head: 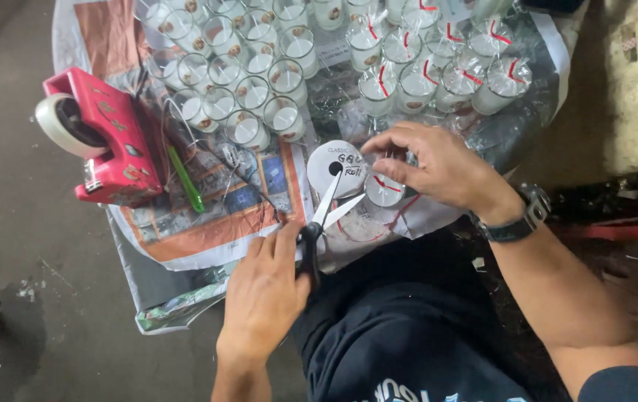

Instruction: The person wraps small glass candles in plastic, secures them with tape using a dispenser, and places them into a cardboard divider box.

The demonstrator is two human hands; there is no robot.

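Left hand [263, 294] grips open scissors [326, 216]; right hand [438, 167] pinches a wrapped candle glass [384, 190] with red ribbon. The blades could nick those fingers or tear the wrap.

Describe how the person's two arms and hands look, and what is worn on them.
Both forearms are bare, with no gloves on the left hand or the right hand. The right wrist carries a wristwatch with a dark strap and a metal case. A dark sleeve shows at the right upper arm.
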